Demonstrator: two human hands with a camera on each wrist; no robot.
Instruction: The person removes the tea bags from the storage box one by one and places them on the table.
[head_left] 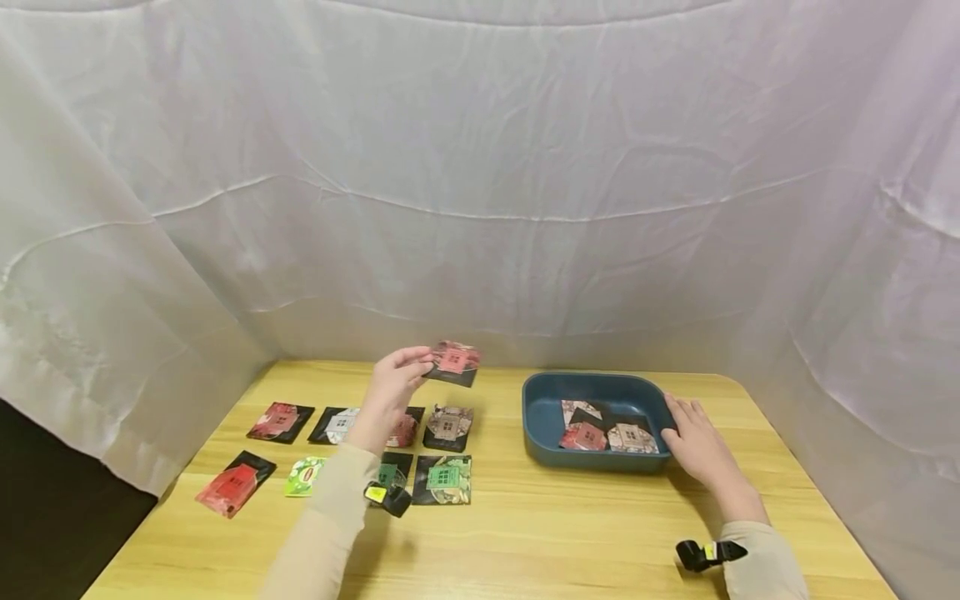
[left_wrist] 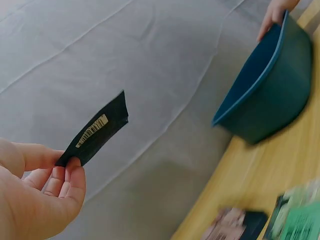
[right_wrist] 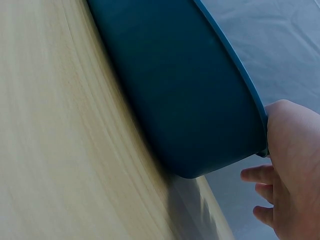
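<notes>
My left hand (head_left: 392,393) pinches a red-and-black tea sachet (head_left: 454,362) by its edge, between thumb and fingers, raised above the back of the table. In the left wrist view the sachet's dark back (left_wrist: 102,130) shows a pale barcode label. To the right stands a dark blue plastic basin (head_left: 592,461) with several sachets inside, one red (head_left: 582,437) and one beige (head_left: 632,438) among them. My right hand (head_left: 703,446) rests at the basin's right end, its thumb against the rim and its other fingers loosely extended outside, as the right wrist view shows.
Two rows of sachets lie on the left half of the wooden table (head_left: 540,533): reds (head_left: 279,422), a brown one (head_left: 448,427), a bright green one (head_left: 304,476) and a dark green one (head_left: 443,479). My left forearm partly covers some. Pale curtains (head_left: 480,183) enclose the table.
</notes>
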